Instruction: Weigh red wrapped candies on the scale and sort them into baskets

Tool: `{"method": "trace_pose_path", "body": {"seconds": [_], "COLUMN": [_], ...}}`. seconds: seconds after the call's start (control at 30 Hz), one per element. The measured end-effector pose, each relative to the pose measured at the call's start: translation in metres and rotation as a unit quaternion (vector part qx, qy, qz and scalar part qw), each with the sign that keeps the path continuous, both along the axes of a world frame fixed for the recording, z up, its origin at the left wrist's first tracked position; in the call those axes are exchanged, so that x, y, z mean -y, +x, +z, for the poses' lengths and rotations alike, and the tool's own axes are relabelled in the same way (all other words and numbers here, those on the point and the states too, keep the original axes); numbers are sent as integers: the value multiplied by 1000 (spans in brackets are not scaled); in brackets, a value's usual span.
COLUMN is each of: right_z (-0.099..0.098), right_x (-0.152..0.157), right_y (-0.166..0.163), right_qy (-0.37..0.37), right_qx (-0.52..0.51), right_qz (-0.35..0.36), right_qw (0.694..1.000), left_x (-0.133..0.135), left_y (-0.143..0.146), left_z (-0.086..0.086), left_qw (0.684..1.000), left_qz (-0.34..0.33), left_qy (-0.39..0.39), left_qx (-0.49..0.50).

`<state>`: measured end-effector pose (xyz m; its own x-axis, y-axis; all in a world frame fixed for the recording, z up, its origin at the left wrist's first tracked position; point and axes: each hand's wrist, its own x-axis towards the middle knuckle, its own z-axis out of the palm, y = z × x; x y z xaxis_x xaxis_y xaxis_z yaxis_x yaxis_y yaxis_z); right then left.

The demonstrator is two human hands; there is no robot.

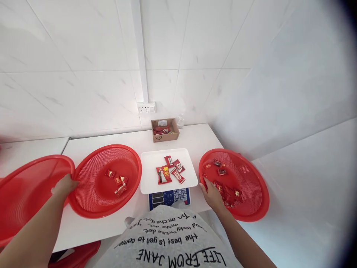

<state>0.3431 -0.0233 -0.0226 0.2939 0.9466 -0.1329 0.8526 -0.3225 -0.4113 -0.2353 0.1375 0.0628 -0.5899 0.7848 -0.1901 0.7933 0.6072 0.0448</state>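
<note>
My left hand (65, 185) is closed at the spot where the rims of the far-left red basket (30, 167) and the middle-left red basket (111, 214) meet; its fingertips are partly hidden. A few red-wrapped candies (120, 180) lie in the middle-left basket. My right hand (213, 194) grips the near-left rim of the right red basket (260, 197), fingers inside and thumb outside. Red-wrapped sweets (228, 195) are piled in that basket near the fingers. Between the baskets, a white tray (146, 178) on a digital scale (170, 197) carries several red packets (164, 175).
A small cardboard box (166, 137) of red packets stands against the tiled wall, with a clear plastic item (180, 121) beside it. Above is a power socket (146, 108). The right basket is close to the side wall. Another red container (83, 255) sits below the table edge.
</note>
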Motion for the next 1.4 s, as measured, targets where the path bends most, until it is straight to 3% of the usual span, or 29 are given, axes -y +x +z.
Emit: {"method": "trace_pose_path", "body": {"seconds": [0.1,0.2,0.33,0.47,0.57,0.67,0.77,0.87,1.0,1.13,1.27,1.4], "right_z": [-1,-2,-4,2,13,25,30,28,24,20,21,28], "right_x": [-2,-3,-3,-7,-16,-30,-46,-60,-72,-77,-75,-67], "right_y": [-1,-1,0,-2,-12,-31,-55,-75,-88,-91,-93,-97], "right_qy": [-1,-2,-18,9,91,132,102,64,30,10,28,36], "right_qx": [5,2,-8,2,36,39,39,51,59,62,65,74], "right_qz": [5,-1,-14,-20,-3,60,124,145,142,145,144,142], "right_qw": [1000,1000,1000,1000,995,989,986,986,988,987,987,986], "left_x": [-1,2,10,15,15,15,17,17,16,26,42,44], "left_y": [-9,-22,-39,-51,-53,-48,-41,-30,10,89,182,257], "left_z": [6,6,-6,-21,-29,-32,-28,-19,-5,0,-10,-24], "left_qw": [992,969,931,903,894,881,879,893,903,878,821,803], "left_qz": [-53,-173,-334,-426,-449,-470,-471,-437,-404,-441,-519,-542], "left_qy": [-105,-151,-122,-39,10,50,74,103,142,166,121,79], "left_qx": [-50,-94,-86,-37,-19,3,5,-27,-38,88,206,236]}}
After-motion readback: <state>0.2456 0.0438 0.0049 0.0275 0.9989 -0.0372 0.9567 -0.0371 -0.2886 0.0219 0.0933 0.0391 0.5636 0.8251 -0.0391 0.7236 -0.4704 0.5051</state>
